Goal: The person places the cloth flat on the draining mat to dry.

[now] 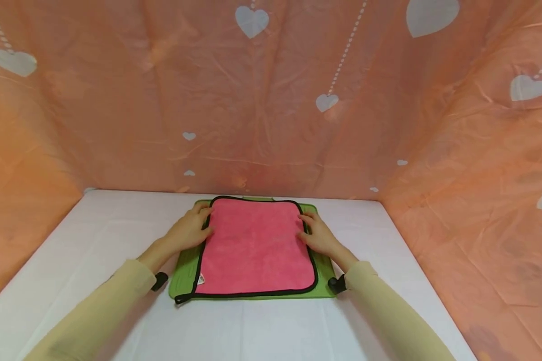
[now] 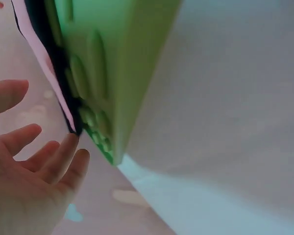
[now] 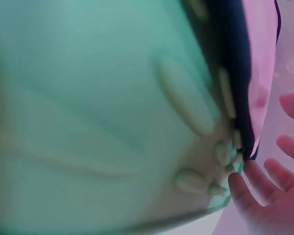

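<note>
A pink cloth (image 1: 257,245) with black edging lies spread flat over a green ridged board (image 1: 187,265), which shows along both sides. At the cloth's near left corner are a black hanging loop (image 1: 182,299) and a small white label (image 1: 200,280). My left hand (image 1: 188,229) rests at the upper left edge, fingertips on the pink fabric. On the opposite side, my right hand (image 1: 320,235) touches the upper right edge with spread fingers. Both wrist views show the left fingers (image 2: 63,164) and right fingers (image 3: 257,183) loosely extended beside the black edging, not curled round it.
A white table surface (image 1: 244,331) surrounds the board. Orange curtains (image 1: 253,100) with pale hearts hang behind the table and along both sides. Black wrist straps (image 1: 160,282) show by the sleeves, close to the board's sides.
</note>
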Demonstrator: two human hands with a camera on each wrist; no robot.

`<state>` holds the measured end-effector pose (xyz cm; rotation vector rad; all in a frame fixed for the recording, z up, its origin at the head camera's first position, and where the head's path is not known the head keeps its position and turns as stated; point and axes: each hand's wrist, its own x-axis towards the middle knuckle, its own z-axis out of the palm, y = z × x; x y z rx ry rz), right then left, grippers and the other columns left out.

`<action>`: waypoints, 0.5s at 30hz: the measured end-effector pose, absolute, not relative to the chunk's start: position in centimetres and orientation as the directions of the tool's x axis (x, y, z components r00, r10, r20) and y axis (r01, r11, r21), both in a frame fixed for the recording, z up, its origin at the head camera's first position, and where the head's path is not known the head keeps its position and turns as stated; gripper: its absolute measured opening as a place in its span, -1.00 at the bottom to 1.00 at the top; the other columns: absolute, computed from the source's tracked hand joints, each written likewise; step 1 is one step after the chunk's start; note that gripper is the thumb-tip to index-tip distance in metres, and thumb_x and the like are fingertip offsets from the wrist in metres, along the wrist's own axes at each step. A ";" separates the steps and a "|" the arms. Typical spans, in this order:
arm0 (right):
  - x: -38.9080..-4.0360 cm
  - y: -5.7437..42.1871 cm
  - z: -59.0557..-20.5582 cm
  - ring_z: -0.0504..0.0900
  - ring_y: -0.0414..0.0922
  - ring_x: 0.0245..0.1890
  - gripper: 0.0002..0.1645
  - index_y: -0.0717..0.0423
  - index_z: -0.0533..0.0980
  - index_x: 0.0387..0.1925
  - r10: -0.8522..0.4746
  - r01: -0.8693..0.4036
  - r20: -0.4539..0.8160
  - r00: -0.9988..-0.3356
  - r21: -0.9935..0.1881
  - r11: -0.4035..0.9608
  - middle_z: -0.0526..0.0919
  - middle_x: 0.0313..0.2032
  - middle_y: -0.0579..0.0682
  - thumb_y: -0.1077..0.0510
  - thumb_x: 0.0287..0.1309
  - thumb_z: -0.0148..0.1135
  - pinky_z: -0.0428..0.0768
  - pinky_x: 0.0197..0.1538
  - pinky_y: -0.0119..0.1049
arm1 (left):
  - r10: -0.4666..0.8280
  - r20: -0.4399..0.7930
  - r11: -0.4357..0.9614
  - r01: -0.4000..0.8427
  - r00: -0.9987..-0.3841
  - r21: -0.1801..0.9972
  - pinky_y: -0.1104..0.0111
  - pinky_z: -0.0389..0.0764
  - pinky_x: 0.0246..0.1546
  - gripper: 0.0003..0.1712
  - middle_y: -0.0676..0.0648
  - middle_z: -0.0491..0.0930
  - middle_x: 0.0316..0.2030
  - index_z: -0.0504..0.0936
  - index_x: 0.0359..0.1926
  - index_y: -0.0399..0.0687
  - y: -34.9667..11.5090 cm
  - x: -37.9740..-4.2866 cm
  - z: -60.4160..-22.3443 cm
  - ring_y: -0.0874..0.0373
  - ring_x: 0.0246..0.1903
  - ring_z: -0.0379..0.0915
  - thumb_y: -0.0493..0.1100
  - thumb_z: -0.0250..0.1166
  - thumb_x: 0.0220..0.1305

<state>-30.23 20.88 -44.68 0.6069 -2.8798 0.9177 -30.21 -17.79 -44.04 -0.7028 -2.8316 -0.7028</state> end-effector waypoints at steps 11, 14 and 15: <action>-24.8 21.3 -44.5 0.26 0.32 0.47 -0.37 0.31 0.43 0.39 -0.477 -0.479 0.140 -0.868 -0.490 0.729 0.30 0.46 0.32 0.20 0.36 0.32 0.29 0.44 0.27 | 0.532 0.274 0.741 0.597 -0.801 0.306 -0.16 0.48 0.27 -0.34 -0.42 0.40 0.36 0.46 0.36 -0.43 -17.1 -25.4 -43.7 -0.35 0.31 0.41 -0.19 0.41 0.35; -23.6 21.6 -44.7 0.29 0.29 0.47 -0.39 0.27 0.45 0.38 -0.509 -0.497 0.118 -0.853 -0.482 0.721 0.33 0.45 0.28 0.18 0.38 0.32 0.31 0.43 0.25 | 0.577 0.250 0.718 0.629 -0.778 0.299 -0.14 0.47 0.29 -0.32 -0.39 0.42 0.37 0.46 0.38 -0.39 -17.1 -24.1 -43.6 -0.32 0.33 0.41 -0.18 0.42 0.34; -23.2 21.7 -44.8 0.31 0.28 0.46 -0.40 0.26 0.45 0.38 -0.523 -0.510 0.116 -0.845 -0.474 0.718 0.35 0.44 0.27 0.17 0.38 0.31 0.33 0.42 0.25 | 0.591 0.235 0.710 0.636 -0.772 0.301 -0.13 0.47 0.30 -0.32 -0.37 0.42 0.37 0.46 0.39 -0.37 -17.2 -23.7 -43.6 -0.31 0.33 0.41 -0.17 0.42 0.35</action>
